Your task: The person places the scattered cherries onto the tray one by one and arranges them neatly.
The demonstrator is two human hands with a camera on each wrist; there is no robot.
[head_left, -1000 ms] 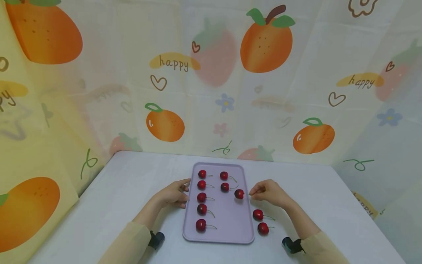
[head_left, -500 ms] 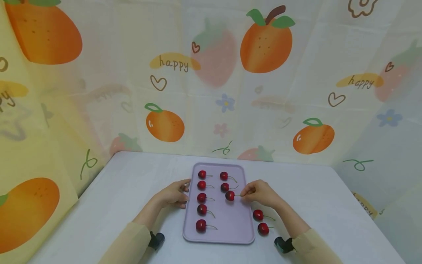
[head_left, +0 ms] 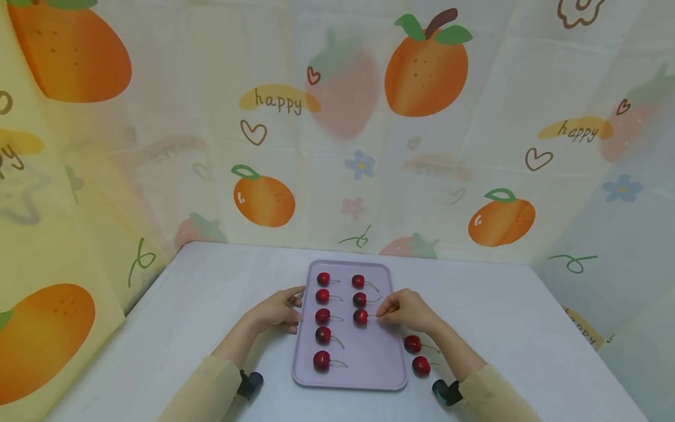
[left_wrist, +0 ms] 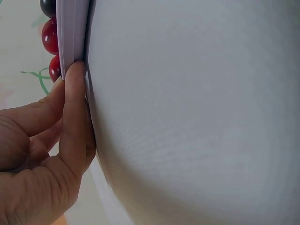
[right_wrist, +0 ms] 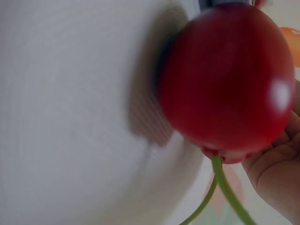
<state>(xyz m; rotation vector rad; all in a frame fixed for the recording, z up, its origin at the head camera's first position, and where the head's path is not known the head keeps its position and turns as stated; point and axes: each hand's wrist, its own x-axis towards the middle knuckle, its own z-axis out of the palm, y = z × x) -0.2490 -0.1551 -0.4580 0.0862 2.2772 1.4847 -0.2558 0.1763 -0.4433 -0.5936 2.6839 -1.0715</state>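
In the head view, my right hand (head_left: 408,310) pinches the stem of a dark red cherry (head_left: 361,317) over the lilac tray (head_left: 364,378). That cherry is lowest in the right column, below two others, a middle cherry (head_left: 360,299) and a top cherry (head_left: 358,281). A left column of several cherries (head_left: 323,316) runs down the tray, stems pointing right. My left hand (head_left: 274,310) touches the tray's left edge; in the left wrist view, its fingers (left_wrist: 75,103) lie against the tray's side wall (left_wrist: 74,33). The right wrist view shows part of my right hand (right_wrist: 276,178) behind a large, near cherry (right_wrist: 229,79).
Two loose cherries lie on the white table (head_left: 211,281) right of the tray, an upper one (head_left: 413,343) and a lower one (head_left: 421,366), below my right forearm. A fruit-printed cloth (head_left: 337,193) hangs behind the table.
My right hand has moved left over the tray, carrying the cherry by its stem from the right rim into line under the other two. The left hand has stayed put.
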